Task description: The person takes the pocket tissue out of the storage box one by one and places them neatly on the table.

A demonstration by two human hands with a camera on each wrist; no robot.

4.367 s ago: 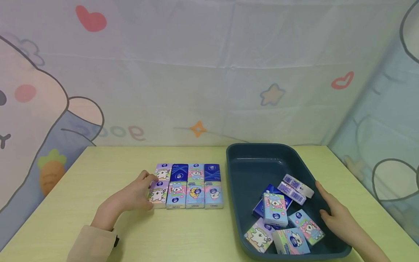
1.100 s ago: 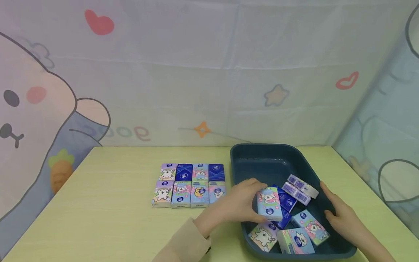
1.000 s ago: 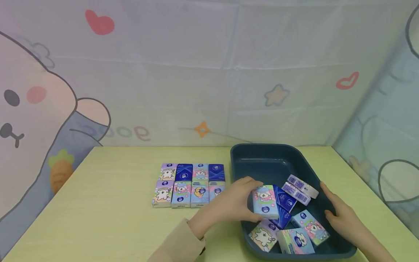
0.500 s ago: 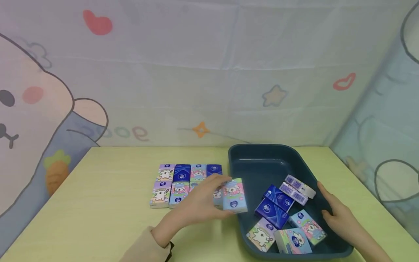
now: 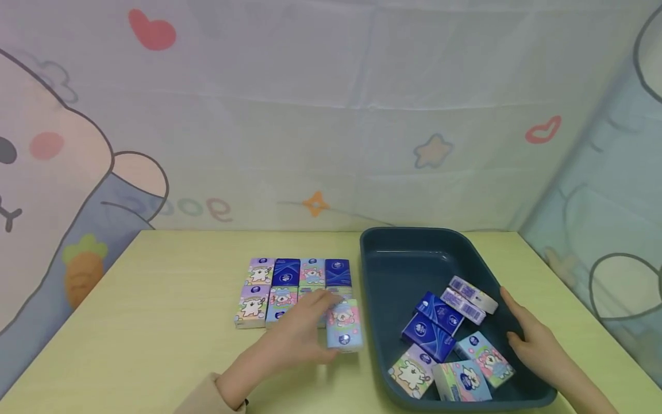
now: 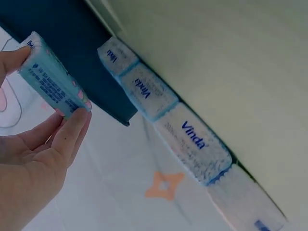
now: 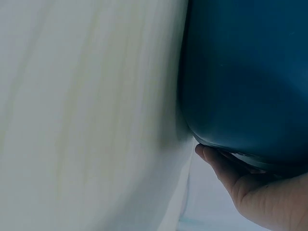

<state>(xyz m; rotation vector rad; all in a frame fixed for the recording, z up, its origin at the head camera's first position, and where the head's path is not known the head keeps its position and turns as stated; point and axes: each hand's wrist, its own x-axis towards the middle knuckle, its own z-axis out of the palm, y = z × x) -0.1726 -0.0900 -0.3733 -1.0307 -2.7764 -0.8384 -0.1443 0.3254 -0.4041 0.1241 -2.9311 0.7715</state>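
My left hand [image 5: 297, 330] pinches a blue-and-pink tissue pack [image 5: 343, 328] with a cartoon animal on it, thumb on the near end and fingers on the far end. The pack is over the table near the right end of two rows of tissue packs [image 5: 283, 302], covering part of the front row. In the left wrist view, the held pack [image 6: 53, 82] is apart from the row of Vinda packs [image 6: 190, 139]. My right hand [image 5: 540, 345] grips the right rim of a dark blue tray [image 5: 400, 261], its thumb over the inside.
Inside the tray lie two dark blue packs [image 5: 429, 336], a purple pack [image 5: 414, 372], two light blue packs [image 5: 486, 357] and two packs on edge showing barcodes [image 5: 462, 306]. A printed cloth [image 5: 362, 144] hangs behind the pale yellow table [image 5: 191, 276].
My left hand left the rows' left end, took the blue-and-pink tissue pack off the dark blue ones in the tray and carried it left over the table. My right hand stayed on the rim.
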